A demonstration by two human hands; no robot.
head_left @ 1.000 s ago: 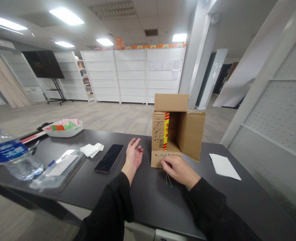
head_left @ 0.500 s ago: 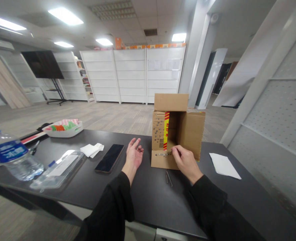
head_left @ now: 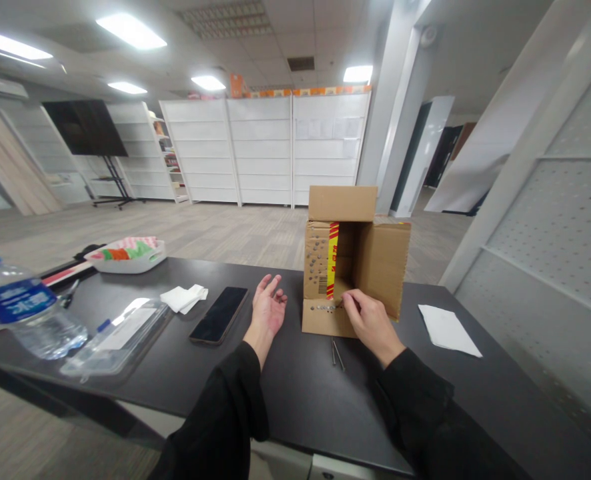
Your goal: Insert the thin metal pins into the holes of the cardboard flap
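An open cardboard box [head_left: 320, 233] stands on the dark table, with a yellow and red tape strip [head_left: 332, 263] down its front. Small round metal heads [head_left: 315, 257] dot the left flap, and a row of them [head_left: 325, 308] crosses the lower flap. At the right end of that row, the thumb and fingers of my right hand [head_left: 373, 323] are pinched together; what they hold, if anything, is hidden. Two thin nails [head_left: 337, 355] lie on the table just before the box. Left of the box, my left hand [head_left: 268, 310] lies palm up, fingers loosely curled and apart, holding nothing.
A black phone [head_left: 219, 315], folded white tissues [head_left: 184, 298], a clear plastic case [head_left: 118, 337] and a water bottle [head_left: 23, 310] are on the left. Behind them is a white basket [head_left: 130, 263] of colourful items. White paper [head_left: 448, 330] lies to the right.
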